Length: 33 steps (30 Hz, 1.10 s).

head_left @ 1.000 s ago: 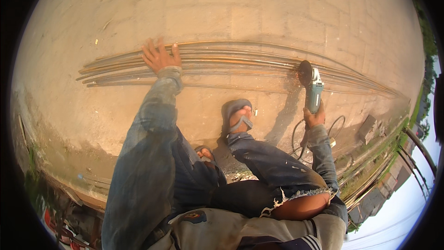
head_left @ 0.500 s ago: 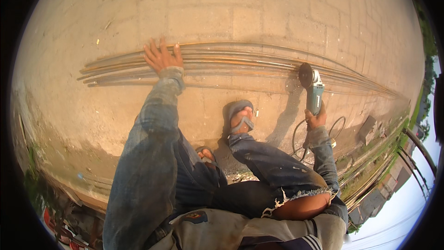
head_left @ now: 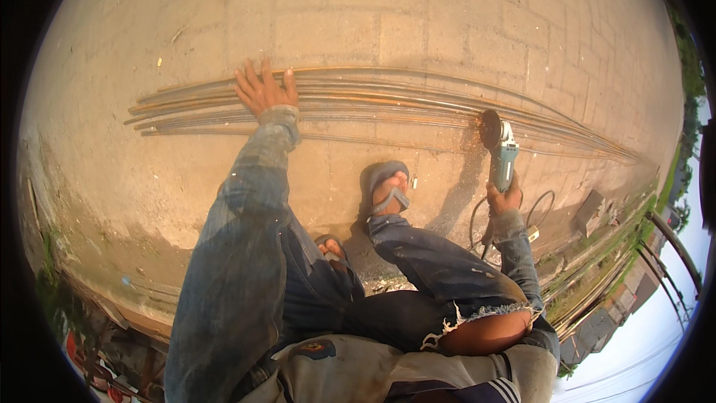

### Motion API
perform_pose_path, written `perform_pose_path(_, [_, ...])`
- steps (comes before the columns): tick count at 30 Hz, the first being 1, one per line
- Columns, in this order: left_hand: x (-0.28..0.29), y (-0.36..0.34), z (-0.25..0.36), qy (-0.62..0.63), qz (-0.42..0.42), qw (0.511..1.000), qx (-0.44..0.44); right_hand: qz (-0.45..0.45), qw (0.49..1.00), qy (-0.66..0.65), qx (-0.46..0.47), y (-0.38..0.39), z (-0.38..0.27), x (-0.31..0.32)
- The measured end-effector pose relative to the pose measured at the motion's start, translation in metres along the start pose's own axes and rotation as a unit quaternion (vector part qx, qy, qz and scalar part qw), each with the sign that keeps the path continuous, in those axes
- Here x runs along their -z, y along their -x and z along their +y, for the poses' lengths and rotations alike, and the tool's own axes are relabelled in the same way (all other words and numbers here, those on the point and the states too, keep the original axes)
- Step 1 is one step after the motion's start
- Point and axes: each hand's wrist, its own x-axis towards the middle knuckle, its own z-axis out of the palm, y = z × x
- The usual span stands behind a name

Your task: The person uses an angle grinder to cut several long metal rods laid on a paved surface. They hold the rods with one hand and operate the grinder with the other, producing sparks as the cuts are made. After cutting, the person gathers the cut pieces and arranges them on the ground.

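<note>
A long bundle of thin, partly rusty metal rods [head_left: 358, 97] lies across the paving in front of me. Near its left end my left hand [head_left: 266, 91] rests on top of the rods, fingers spread. My right hand [head_left: 506, 195] is wrapped round the body of a teal angle grinder [head_left: 504, 160]. Its dark disc [head_left: 491, 129] is at the rods on the right, and orange sparks show beside the disc's left edge. The exact rod it touches cannot be made out.
Brick-patterned paving [head_left: 418, 15] stretches beyond the rods. The grinder's black cord [head_left: 474, 227] loops near my right forearm. My sandalled foot [head_left: 389, 190] stands on this side of the bundle. At the right lie a grey block [head_left: 589, 213] and long poles [head_left: 597, 295] along a grassy edge.
The grinder has shifted slightly down and left with my right hand, and sparks now show at its disc. My left hand stays on the rods.
</note>
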Motion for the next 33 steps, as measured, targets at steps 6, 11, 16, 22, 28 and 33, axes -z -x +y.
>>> perform_pose_path(6, [0.000,-0.003,0.003,-0.008,-0.004,1.000,-0.001,0.022,1.000,-0.013,0.016,-0.012,0.008,0.005])
perform_pose_path(11, [0.001,-0.001,0.001,-0.001,-0.016,1.000,0.005,0.025,0.999,0.031,0.004,-0.012,0.007,0.003])
perform_pose_path(16, [0.001,-0.002,0.003,-0.003,-0.010,1.000,0.004,0.004,0.999,0.015,-0.031,-0.010,0.019,0.001])
perform_pose_path(22, [0.000,-0.002,0.000,-0.011,-0.011,1.000,0.002,0.012,1.000,-0.004,0.018,-0.006,0.012,0.002])
perform_pose_path(28, [0.001,-0.002,0.001,0.002,-0.009,1.000,0.004,0.015,1.000,-0.015,-0.002,-0.018,-0.006,0.008])
perform_pose_path(33, [0.001,-0.003,0.004,0.005,-0.006,1.000,0.002,0.022,0.999,0.020,-0.013,-0.013,0.010,0.006])
